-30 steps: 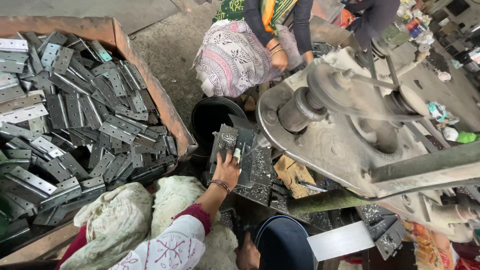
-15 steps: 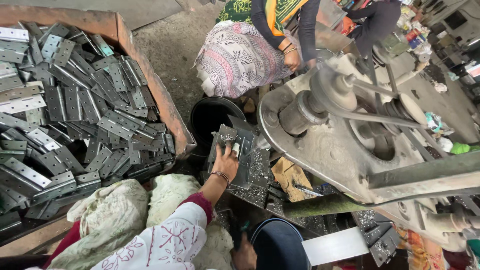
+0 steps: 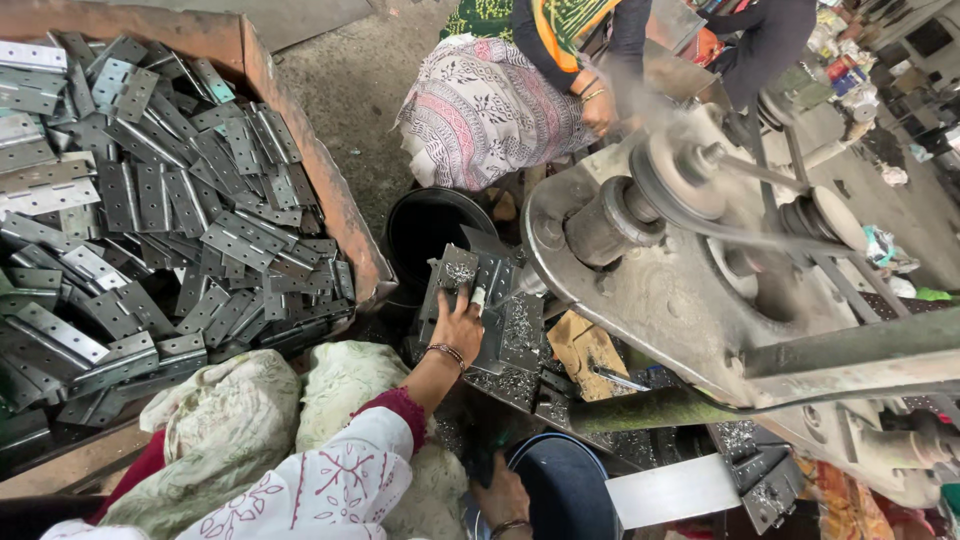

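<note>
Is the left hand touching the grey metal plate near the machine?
Touching. The head view shows the left hand lying on the grey metal plate, fingers pressed on its top, no gap visible.

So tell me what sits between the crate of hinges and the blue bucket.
In the head view, two pale cloth sacks lie between the crate and the bucket, with the left arm's sleeve across them.

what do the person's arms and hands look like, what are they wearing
Both hands are bare, no gloves. The left hand has a thin beaded bracelet at the wrist, above a dark red cuff and a white sleeve with red floral embroidery. The right hand also wears a bracelet; its sleeve is out of view.
</note>
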